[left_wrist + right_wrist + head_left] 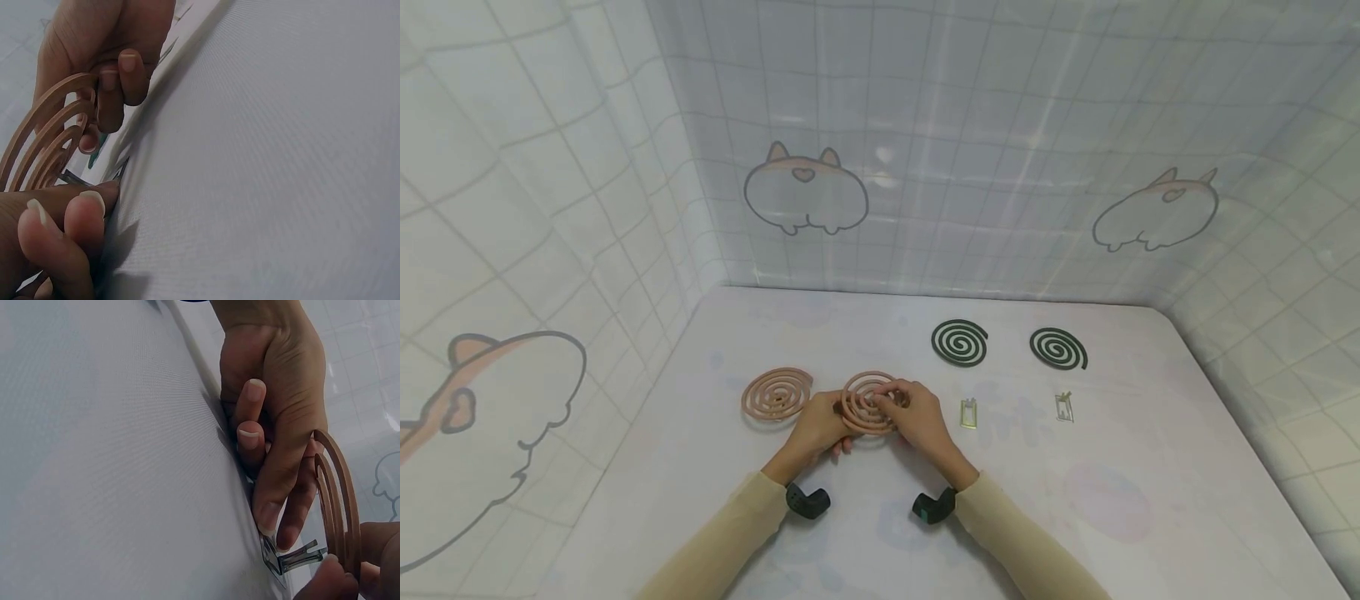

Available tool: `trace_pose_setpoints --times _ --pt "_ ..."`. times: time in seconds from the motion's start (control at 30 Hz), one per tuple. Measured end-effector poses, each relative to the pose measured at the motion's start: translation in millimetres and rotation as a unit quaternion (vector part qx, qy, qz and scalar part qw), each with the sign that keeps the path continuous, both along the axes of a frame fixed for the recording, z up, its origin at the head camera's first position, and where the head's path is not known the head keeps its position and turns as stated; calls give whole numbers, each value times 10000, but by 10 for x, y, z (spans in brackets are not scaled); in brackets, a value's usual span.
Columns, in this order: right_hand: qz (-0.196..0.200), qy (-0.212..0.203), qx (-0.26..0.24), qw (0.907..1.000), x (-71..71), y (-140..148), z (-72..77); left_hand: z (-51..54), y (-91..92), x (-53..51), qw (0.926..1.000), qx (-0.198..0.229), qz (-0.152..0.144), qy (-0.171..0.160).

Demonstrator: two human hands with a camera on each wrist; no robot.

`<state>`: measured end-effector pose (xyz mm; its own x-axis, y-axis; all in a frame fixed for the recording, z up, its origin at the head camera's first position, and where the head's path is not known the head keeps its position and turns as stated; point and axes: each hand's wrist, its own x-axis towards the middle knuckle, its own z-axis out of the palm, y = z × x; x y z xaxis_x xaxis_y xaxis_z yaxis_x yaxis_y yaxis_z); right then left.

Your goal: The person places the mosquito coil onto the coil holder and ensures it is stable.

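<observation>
A brown mosquito coil [350, 506] is held above the table between the two hands. My right hand [922, 417] pinches it, with thumb and fingers near its middle in the head view. Below the coil, my left hand [822, 421] pinches the base of a small metal coil stand [303, 556] between thumb and finger. The stand's prongs point toward the coil's centre; whether they touch it I cannot tell. In the left wrist view the coil hides part of the right fingers. To the left of the hands, a second brown coil [778, 397] is at the table's left side.
Two dark green coils [959, 343] [1057, 348] lie at the back right. In front of them are two small metal stands: a yellowish one [964, 414] and a silvery one [1059, 408]. Tile-patterned curtains [925, 192] enclose the white table [1075, 467] at back and sides.
</observation>
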<state>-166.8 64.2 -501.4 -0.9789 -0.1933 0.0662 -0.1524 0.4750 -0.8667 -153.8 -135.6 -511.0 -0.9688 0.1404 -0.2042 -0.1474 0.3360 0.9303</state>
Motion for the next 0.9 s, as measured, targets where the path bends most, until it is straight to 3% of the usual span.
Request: trace_pose_setpoints --times 0.9 --pt "90 -24 -60 9999 -77 -10 -50 33 15 1 9998 -104 112 -105"
